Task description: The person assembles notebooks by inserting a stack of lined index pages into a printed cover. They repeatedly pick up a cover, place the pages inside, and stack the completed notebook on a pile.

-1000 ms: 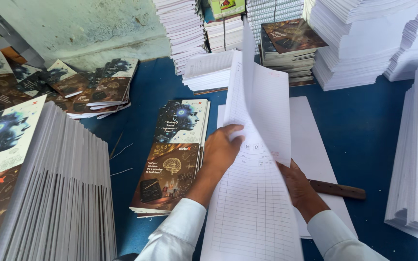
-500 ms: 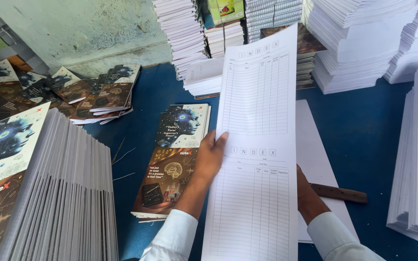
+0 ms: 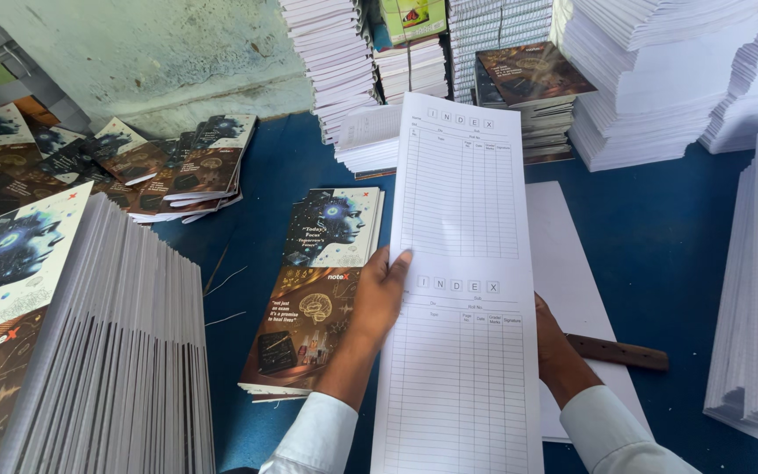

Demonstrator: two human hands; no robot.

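Holding a long ruled sheet (image 3: 462,290) upright over the blue counter (image 3: 677,254), the person grips its left edge with the left hand (image 3: 379,294), fingers closed on the paper. The right hand (image 3: 554,347) is behind the sheet, mostly hidden; I cannot tell its grip. Left of the sheet lies a printed cover stack (image 3: 313,294). The sheet seems lifted for checking; laying it down would need both edges kept level.

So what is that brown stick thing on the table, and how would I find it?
Start at the blue table and find the long ruled sheet that both hands hold up. Look just right of the right hand, low on the table. The brown wooden strip lies flat there across the edge of a blank white sheet: it is the only dark, narrow, solid thing among all the paper.
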